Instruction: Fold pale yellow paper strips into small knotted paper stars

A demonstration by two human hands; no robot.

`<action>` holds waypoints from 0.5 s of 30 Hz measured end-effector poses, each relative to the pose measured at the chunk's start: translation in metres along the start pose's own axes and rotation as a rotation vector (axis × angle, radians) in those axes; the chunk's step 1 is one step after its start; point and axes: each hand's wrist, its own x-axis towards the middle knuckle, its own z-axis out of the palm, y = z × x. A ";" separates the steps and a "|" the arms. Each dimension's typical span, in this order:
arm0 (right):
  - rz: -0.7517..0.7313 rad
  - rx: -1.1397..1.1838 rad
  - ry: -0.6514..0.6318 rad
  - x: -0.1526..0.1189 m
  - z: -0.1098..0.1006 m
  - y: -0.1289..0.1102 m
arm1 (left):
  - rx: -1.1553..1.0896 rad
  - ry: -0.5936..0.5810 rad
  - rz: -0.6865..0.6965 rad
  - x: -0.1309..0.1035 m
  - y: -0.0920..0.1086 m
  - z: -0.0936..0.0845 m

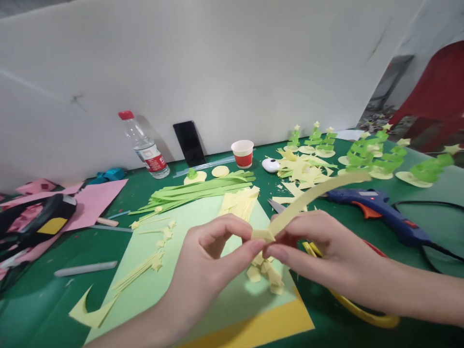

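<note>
A pale yellow paper strip [308, 195] has a folded knot at its lower end, and its long tail curves up to the right. My left hand [213, 261] pinches the knot from the left between thumb and forefinger. From the right, my right hand [322, 246] pinches the same strip beside the knot, its other fingers curled behind. Below the hands, several small folded paper pieces [273, 278] lie on a light green sheet [195, 217]. Yellow strips [241, 203] are bundled behind the hands, near a pile of green strips [199, 188].
Finished green spirals [362, 154] with stars stand at the back right. A blue glue gun [380, 208] and yellow-handled scissors [377, 316] lie right. A bottle [148, 150], phone [189, 144] and paper cup [242, 154] stand along the wall. Pink paper [96, 203] lies left.
</note>
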 end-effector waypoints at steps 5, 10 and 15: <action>-0.030 -0.172 0.062 -0.006 -0.002 0.004 | -0.048 -0.078 -0.082 0.002 0.003 0.002; 0.018 -0.166 0.044 -0.006 -0.006 0.007 | -0.028 -0.116 -0.162 0.004 0.004 0.002; 0.030 -0.129 0.009 -0.002 -0.006 0.006 | 0.005 -0.070 -0.244 0.004 0.004 0.002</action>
